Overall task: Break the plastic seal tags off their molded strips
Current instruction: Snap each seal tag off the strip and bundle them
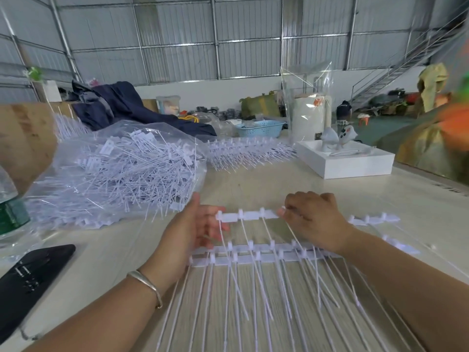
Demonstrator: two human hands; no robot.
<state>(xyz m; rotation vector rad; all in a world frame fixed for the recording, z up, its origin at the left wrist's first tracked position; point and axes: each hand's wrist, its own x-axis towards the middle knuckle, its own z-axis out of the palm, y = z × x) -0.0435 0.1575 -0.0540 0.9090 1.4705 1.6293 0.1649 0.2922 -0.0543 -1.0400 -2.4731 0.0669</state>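
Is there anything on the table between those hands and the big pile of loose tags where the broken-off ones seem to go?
Nothing visible. The left hand sits right beside the pile, and the strip, which both hands hold, has only bare table between it and the pile.
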